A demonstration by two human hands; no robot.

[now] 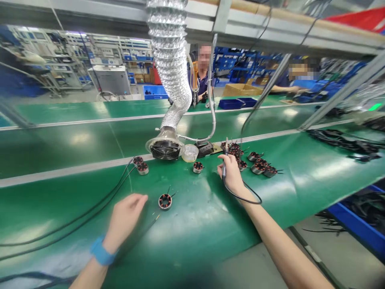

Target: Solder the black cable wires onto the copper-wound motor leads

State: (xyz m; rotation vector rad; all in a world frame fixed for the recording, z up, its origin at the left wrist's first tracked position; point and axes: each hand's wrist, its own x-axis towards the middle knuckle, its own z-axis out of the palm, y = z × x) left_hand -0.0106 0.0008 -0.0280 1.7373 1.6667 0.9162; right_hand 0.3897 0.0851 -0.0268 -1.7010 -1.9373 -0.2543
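Note:
My right hand point(233, 172) is wrapped around a soldering iron point(224, 166), its tip pointing up and its black cord looping past my wrist. Behind that hand lies a cluster of motor stators point(260, 165) with copper windings and short leads. My left hand point(128, 212), with a blue wristband point(103, 251), is over the green mat, thumb and fingers pressed together; whatever they may pinch is hidden. Just right of its fingertips sits a single stator point(165, 201), apart from the hand. A dark cable point(144, 228) with bare wire ends reaches toward that stator.
A fume duct point(170, 80) hangs down to a black fan point(165, 149). Beside it are a clear round dish point(190, 152) and another stator point(197, 167). Two stators with long cables point(142, 167) lie left. Black cables point(345, 142) pile at right. Co-workers are across the bench.

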